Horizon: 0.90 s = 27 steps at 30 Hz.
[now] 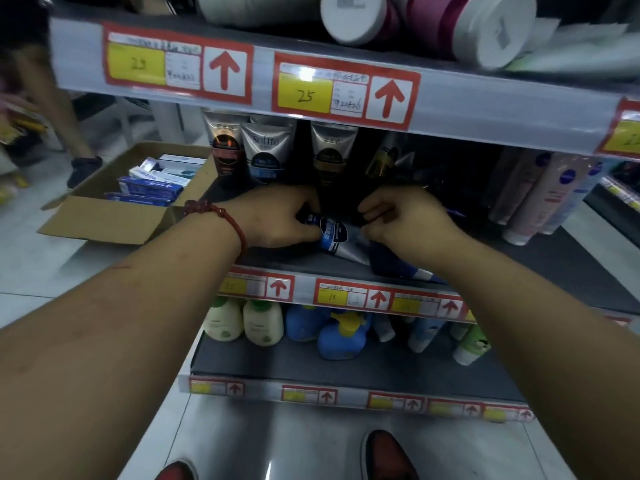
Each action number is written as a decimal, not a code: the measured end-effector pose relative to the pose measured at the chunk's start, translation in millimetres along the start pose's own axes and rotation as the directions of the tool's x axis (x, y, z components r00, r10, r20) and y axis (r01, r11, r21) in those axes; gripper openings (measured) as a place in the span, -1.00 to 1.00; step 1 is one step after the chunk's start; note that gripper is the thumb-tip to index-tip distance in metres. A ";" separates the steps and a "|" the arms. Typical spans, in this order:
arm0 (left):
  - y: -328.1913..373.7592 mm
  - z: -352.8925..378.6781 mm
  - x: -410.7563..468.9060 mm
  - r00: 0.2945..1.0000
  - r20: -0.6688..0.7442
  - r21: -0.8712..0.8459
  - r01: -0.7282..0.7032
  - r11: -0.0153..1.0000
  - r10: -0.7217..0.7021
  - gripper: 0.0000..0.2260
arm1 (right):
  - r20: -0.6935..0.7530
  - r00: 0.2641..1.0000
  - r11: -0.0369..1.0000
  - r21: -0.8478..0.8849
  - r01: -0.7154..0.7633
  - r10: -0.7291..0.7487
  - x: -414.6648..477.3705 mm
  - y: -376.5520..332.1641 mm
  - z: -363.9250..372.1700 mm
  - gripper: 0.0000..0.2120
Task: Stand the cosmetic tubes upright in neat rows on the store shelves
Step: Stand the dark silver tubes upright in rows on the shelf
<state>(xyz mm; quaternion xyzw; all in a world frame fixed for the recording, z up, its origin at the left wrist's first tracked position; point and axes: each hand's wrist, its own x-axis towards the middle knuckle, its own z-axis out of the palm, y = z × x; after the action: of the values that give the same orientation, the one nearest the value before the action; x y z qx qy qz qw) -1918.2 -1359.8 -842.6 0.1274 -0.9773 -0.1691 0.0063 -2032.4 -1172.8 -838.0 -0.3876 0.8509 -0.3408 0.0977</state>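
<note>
Gripping with the left hand point(277, 216), fingers and thumb curled round it, one end of a silver plastic cosmetic tube with a blue and black label point(337, 237). Holding it on its side near the front of the dark grey middle shelf board point(519, 258), crimped silver end pointing toward the right hand point(398, 216). Curling the fingers there just beside that crimped end; pinching it or only touching it, cannot tell. Wearing a red knotted cord bracelet point(221, 216) at the left wrist. Reaching over a dark blue tube point(398, 265) lying flat under the right wrist.

Facing, at the back of the same shelf, a row of upright tubes: a silver tube with a black and orange label point(225, 150), touching it a silver tube with a round blue label point(266, 150), then, across a gap, a silver tube with a gold and black label point(330, 150). Seeing, well apart at the right end, pale pink and white tubes point(533, 195) leaning together. Looking down past red-framed price tags with yellow panels point(346, 88) to cream plastic bottles point(242, 320) and a blue bottle with a yellow cap point(343, 334) on the shelf below. Standing in red shoes point(388, 455) on pale floor tiles, beside an open brown cardboard box point(104, 220) holding blue and white cartons point(149, 185).
</note>
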 end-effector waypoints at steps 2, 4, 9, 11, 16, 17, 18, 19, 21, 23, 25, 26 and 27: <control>-7.8 -4.9 -5.0 0.999 0.012 0.005 0.036 0.999 -0.036 -0.57 | 0.007 0.999 0.998 -0.055 0.035 -0.035 -2.2 -3.3 8.6 -0.66; -16.2 -9.7 -12.6 0.998 0.021 -0.042 0.065 0.997 -0.064 -0.51 | 0.024 0.998 0.994 -0.091 0.066 -0.064 -3.1 -8.7 17.0 -0.63; -39.7 -11.8 -38.3 0.981 -0.002 -0.238 0.190 0.952 -0.196 -0.60 | -0.009 0.998 0.985 -0.159 0.067 -0.069 1.1 -24.6 33.9 -0.61; -50.2 -7.9 -47.9 0.960 -0.040 -0.410 0.236 0.881 -0.276 -0.63 | -0.060 0.996 0.993 -0.102 0.059 -0.065 4.2 -32.9 43.0 -0.66; -71.5 0.4 -59.8 0.924 -0.068 -0.796 0.178 0.579 -0.377 -0.67 | -0.019 0.986 0.891 0.430 -0.143 0.167 13.4 -64.0 77.0 -0.76; -73.1 1.5 -59.5 0.925 -0.082 -0.827 0.145 0.544 -0.371 -0.66 | 0.001 0.984 0.859 0.487 -0.155 0.178 16.7 -70.7 83.7 -0.80; -75.0 3.0 -57.9 0.928 -0.102 -0.843 0.110 0.527 -0.358 -0.63 | 0.001 0.986 0.846 0.514 -0.142 0.165 20.1 -77.0 90.0 -0.87; -75.6 4.5 -55.9 0.927 -0.130 -0.840 0.085 0.535 -0.352 -0.61 | -0.010 0.989 0.843 0.525 -0.120 0.146 23.2 -83.1 95.3 -0.94; -73.0 7.1 -53.1 0.907 -0.223 -0.799 0.039 0.600 -0.356 -0.66 | -0.065 0.990 0.857 0.509 -0.073 0.123 28.3 -91.2 102.8 -0.96; -71.6 12.0 -48.1 0.856 -0.336 -0.753 0.006 0.658 -0.392 -0.68 | -0.120 0.988 0.885 0.464 -0.033 0.100 31.9 -92.9 106.4 -0.97; -70.9 16.4 -41.9 0.820 -0.411 -0.692 0.005 0.722 -0.398 -0.65 | -0.168 0.982 0.907 0.421 -0.010 0.089 34.7 -92.0 107.6 -0.87; -70.7 17.8 -38.8 0.810 -0.437 -0.660 0.005 0.751 -0.390 -0.65 | -0.192 0.977 0.911 0.412 -0.001 0.088 36.4 -90.9 107.6 -0.85; -70.7 19.2 -35.5 0.805 -0.456 -0.639 0.002 0.769 -0.381 -0.65 | -0.208 0.974 0.914 0.406 0.003 0.089 39.6 -89.1 108.0 -0.87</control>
<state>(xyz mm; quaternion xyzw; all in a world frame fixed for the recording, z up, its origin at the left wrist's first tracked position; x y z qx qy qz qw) -1867.5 -1409.0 -883.0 0.2662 -0.8034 -0.4292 0.3155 -1960.0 -1297.7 -856.6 -0.2995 0.7762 -0.5480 0.0872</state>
